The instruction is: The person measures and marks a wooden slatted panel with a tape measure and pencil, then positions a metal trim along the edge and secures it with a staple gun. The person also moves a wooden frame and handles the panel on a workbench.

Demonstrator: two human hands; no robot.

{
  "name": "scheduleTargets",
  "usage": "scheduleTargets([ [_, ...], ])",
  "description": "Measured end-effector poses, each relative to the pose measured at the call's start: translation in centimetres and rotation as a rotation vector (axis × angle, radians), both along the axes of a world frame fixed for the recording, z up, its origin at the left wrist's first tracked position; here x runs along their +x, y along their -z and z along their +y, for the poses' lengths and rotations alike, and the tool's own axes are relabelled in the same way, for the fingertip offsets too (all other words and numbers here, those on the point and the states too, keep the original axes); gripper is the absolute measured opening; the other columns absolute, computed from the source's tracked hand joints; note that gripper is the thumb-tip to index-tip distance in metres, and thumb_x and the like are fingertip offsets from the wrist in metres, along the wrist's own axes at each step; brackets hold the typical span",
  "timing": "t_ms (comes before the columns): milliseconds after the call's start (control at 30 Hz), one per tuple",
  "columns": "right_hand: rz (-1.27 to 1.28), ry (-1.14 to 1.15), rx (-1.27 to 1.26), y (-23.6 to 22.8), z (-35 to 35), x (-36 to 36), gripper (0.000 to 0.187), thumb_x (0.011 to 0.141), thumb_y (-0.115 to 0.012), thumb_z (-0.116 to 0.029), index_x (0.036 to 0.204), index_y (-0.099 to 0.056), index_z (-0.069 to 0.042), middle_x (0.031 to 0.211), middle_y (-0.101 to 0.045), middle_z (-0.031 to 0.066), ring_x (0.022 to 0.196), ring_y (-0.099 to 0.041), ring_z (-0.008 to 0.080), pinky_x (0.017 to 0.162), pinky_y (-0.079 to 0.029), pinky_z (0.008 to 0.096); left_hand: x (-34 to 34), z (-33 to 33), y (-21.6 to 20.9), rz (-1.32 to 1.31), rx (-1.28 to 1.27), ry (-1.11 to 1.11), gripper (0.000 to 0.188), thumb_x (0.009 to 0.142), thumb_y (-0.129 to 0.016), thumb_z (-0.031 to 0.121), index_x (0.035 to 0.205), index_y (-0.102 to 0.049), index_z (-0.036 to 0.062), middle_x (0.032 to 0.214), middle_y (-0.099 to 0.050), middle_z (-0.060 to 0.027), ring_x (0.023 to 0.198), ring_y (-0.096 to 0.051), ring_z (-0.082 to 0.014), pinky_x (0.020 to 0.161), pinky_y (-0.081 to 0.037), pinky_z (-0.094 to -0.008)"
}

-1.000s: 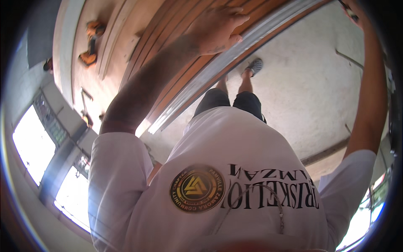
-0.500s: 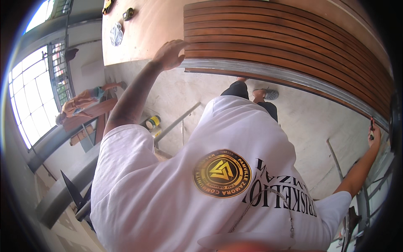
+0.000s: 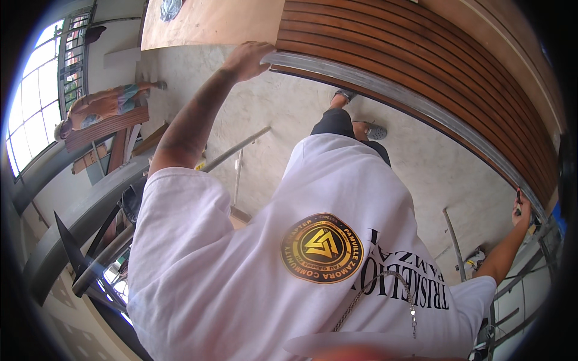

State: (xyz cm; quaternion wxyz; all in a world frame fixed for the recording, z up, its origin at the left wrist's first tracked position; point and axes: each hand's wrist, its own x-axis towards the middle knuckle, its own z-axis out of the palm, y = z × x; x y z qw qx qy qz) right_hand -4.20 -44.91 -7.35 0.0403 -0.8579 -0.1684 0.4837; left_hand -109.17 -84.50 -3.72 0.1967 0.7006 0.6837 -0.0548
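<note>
A long panel of dark brown wooden slats (image 3: 421,66) stretches from the top centre to the right edge, with a grey metal rail (image 3: 385,90) along its near side. My left hand (image 3: 250,57) is raised and grips the panel's left end at the rail. Far out on the right, my right hand (image 3: 521,207) is closed on the rail's other end. Below, I see my white printed shirt (image 3: 241,271), dark shorts and sandalled feet (image 3: 376,129) on a concrete floor.
Another person (image 3: 99,105) stands at the left beside stacked brown planks (image 3: 105,129). A light plywood sheet (image 3: 211,21) lies at the top. Thin metal tubes (image 3: 235,150) rest on the floor. A dark railing (image 3: 78,222) and windows (image 3: 30,108) line the left side.
The view has swung: the panel now arcs across the upper right instead of running diagonally. Both hands have stayed on the panel's rail, and the other person has come into view at the left.
</note>
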Motion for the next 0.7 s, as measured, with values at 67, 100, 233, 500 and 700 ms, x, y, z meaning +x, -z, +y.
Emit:
scheduleTargets([
  [67, 0.017, 0.024, 0.004, 0.2, 0.0, 0.2, 0.028, 0.092, -0.064, -0.033, 0.119, -0.073, -0.034, 0.08, -0.06, -0.015, 0.06, -0.047, -0.0004, 0.052, -0.034, 0.0161, 0.1, -0.1, -0.1, 0.002, 0.025, -0.004, 0.04, 0.086, -0.075, 0.015, 0.125, -0.064, 0.0085, 0.12, -0.071, -0.0131, 0.117, -0.066, -0.0334, 0.103, -0.051, -0.0453],
  [100, 0.032, 0.024, -0.01, 0.2, 0.0, 0.3, 0.029, 0.092, -0.064, -0.034, 0.119, -0.073, -0.034, 0.08, -0.06, -0.015, 0.06, -0.047, -0.0004, 0.052, -0.034, 0.0162, 0.1, 0.0, -0.1, 0.003, 0.037, -0.003, 0.04, 0.087, -0.075, 0.015, 0.125, -0.065, 0.0087, 0.119, -0.072, -0.0131, 0.116, -0.066, -0.0334, 0.102, -0.051, -0.0452],
  [233, -0.043, 0.051, 0.041, 0.3, -0.5, 0.3, 0.024, 0.091, -0.066, -0.034, 0.114, -0.074, -0.034, 0.079, -0.06, -0.0152, 0.06, -0.047, -0.0002, 0.052, -0.034, 0.0163, 0.2, -0.1, -0.3, 0.024, 0.003, -0.011, 0.043, 0.087, -0.075, 0.017, 0.129, -0.065, 0.0099, 0.123, -0.071, -0.0121, 0.115, -0.067, -0.0337, 0.1, -0.053, -0.0448],
  [500, 0.058, -0.007, 0.089, -0.2, -1.7, -0.5, 0.012, 0.093, -0.07, -0.038, 0.092, -0.069, -0.027, 0.075, -0.061, -0.0136, 0.056, -0.048, 0.0013, 0.048, -0.033, 0.0183, 0.0, 0.2, -0.3, 0.049, 0.005, 0.026, 0.045, 0.087, -0.075, 0.017, 0.13, -0.063, 0.0087, 0.122, -0.071, -0.0115, 0.112, -0.067, -0.035, 0.098, -0.055, -0.0446],
  [700, 0.013, 0.014, 0.109, -0.4, -2.1, -1.4, 0.019, 0.094, -0.07, -0.04, 0.085, -0.065, -0.024, 0.071, -0.059, -0.0122, 0.054, -0.047, 0.0027, 0.046, -0.032, 0.0189, -0.1, 0.3, -0.2, 0.038, -0.011, 0.028, 0.043, 0.087, -0.076, 0.017, 0.128, -0.063, 0.0084, 0.119, -0.071, -0.0115, 0.111, -0.068, -0.0347, 0.097, -0.055, -0.0443],
])
